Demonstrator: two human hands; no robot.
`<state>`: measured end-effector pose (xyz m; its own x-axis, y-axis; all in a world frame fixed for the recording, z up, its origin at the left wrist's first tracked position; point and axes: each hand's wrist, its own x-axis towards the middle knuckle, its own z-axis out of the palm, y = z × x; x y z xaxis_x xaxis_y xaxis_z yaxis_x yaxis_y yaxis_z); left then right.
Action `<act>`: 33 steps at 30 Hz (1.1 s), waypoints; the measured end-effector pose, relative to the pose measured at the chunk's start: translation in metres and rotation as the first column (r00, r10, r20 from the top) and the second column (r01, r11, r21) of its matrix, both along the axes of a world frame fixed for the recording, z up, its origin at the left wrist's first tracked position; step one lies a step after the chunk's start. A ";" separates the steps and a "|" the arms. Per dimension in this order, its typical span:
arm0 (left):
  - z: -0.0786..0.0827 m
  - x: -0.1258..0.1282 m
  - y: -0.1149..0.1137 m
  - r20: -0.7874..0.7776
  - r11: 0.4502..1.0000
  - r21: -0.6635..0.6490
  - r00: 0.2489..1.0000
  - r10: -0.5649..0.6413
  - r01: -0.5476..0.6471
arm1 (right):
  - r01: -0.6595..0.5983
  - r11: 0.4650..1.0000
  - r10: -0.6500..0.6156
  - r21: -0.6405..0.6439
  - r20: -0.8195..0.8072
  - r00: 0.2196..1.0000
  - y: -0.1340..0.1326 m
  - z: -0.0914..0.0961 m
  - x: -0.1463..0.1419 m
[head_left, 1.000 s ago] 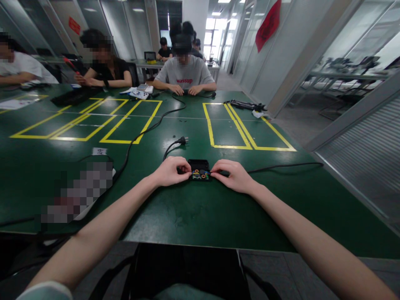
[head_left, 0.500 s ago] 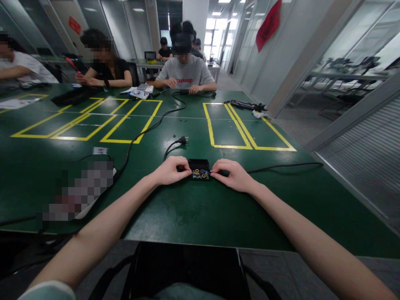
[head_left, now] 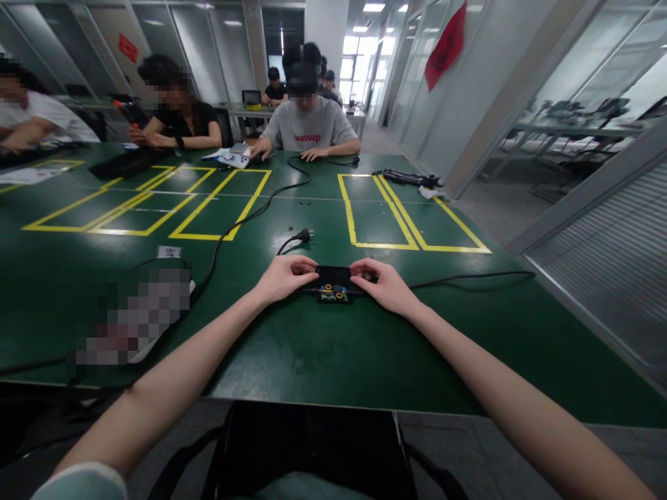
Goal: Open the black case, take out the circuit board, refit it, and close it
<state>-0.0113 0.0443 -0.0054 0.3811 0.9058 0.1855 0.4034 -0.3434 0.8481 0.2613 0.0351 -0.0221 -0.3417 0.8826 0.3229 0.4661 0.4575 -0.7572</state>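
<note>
Just in front of me lies a small opened black case with a circuit board (head_left: 333,294) showing, which carries two ring-shaped coils. Behind the board is a black cover (head_left: 333,276), raised between my hands. My left hand (head_left: 286,280) pinches its left end with thumb and fingers. At the opposite end my right hand (head_left: 386,285) grips it the same way. A black cable (head_left: 463,277) leads off to the right from the case. Beyond my left hand rests a black power plug (head_left: 303,236) on its cord.
Yellow tape rectangles (head_left: 411,246) mark the green table (head_left: 313,361). A blurred-out object (head_left: 140,319) lies left, near a small numbered label (head_left: 169,252). A long black cable (head_left: 213,257) crosses the table. A folded black tripod-like item (head_left: 406,178) sits far right. Across the table sits a person (head_left: 310,121).
Both hands have shifted from the sides of the circuit board to the black cover behind it and now hold its ends. The cover appears raised and closer to the board.
</note>
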 end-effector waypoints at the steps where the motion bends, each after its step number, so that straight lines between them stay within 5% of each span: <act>1: 0.000 0.000 0.000 0.056 0.999 -0.044 0.998 -0.009 0.012 | -0.009 0.999 0.006 -0.052 -0.057 0.998 0.000 0.001 0.000; 7: 0.002 -0.001 0.001 0.206 0.987 -0.157 0.979 -0.003 0.036 | -0.050 0.986 0.009 -0.159 -0.250 0.968 0.002 0.000 0.000; 22: 0.005 -0.003 0.002 0.210 0.977 -0.204 0.978 -0.019 0.063 | -0.079 0.956 0.002 -0.283 -0.262 0.965 -0.001 0.002 0.002; 33: 0.005 -0.007 0.003 0.214 0.950 -0.263 0.970 -0.114 0.169 | -0.183 0.979 0.170 -0.092 -0.130 0.977 -0.012 0.021 0.003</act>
<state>-0.0187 0.0477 -0.0001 0.4911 0.8709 0.0173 0.1864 -0.1245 0.9745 0.2642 0.0235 -0.0015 -0.4592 0.8423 0.2823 0.2875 0.4416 -0.8499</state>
